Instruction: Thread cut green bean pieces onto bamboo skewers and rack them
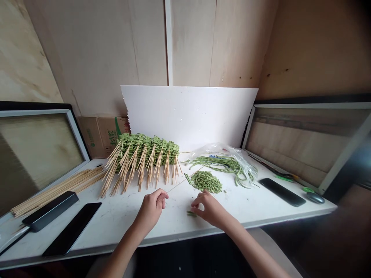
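Note:
My left hand is closed in a pinch on the near end of a thin bamboo skewer that runs away to the upper right across the white table. My right hand rests just right of it, fingers curled over a few short green bean pieces on the table. A small heap of cut bean pieces lies right behind my right hand. Rows of finished bean skewers are stacked at the back left.
Long uncut green beans lie on a clear plastic bag at the back right. A bundle of bare skewers lies left, near two black phones. Another black device sits right. A white foam board leans on the wall.

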Demonstrator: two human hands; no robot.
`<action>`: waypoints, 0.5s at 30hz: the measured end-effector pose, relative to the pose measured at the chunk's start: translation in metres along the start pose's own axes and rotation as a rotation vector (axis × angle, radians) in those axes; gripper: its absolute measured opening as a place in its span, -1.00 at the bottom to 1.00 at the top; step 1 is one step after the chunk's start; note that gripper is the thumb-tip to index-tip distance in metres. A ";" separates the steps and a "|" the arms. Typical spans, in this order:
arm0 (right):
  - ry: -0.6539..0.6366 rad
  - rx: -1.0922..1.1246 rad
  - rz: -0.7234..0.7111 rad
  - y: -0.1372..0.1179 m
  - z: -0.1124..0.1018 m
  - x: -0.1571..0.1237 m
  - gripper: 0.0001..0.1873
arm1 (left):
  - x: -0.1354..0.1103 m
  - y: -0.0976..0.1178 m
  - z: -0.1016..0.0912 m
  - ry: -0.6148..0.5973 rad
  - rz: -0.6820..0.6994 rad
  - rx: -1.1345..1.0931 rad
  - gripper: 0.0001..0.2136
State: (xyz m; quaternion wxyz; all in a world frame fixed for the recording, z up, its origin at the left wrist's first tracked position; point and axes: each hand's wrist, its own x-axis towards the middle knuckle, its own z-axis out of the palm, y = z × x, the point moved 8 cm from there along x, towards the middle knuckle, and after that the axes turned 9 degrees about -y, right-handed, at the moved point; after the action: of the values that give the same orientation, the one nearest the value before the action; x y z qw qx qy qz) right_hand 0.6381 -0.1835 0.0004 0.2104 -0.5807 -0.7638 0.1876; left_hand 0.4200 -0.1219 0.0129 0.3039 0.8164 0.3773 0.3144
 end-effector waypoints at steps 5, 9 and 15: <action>-0.061 -0.041 -0.015 -0.002 0.004 0.001 -0.89 | 0.000 0.002 -0.002 0.004 0.009 0.000 -0.72; -0.069 -0.086 -0.042 -0.004 0.005 0.003 -0.88 | 0.000 0.002 -0.001 -0.004 0.002 -0.005 -0.73; -0.053 -0.207 -0.057 -0.014 0.010 0.004 -0.85 | 0.000 0.001 0.000 -0.014 -0.002 -0.006 -0.72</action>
State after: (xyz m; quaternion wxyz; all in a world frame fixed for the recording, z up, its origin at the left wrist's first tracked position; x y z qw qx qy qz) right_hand 0.6203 -0.1839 -0.0005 0.1341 -0.5722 -0.8006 0.1170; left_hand 0.4204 -0.1229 0.0134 0.3092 0.8175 0.3748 0.3093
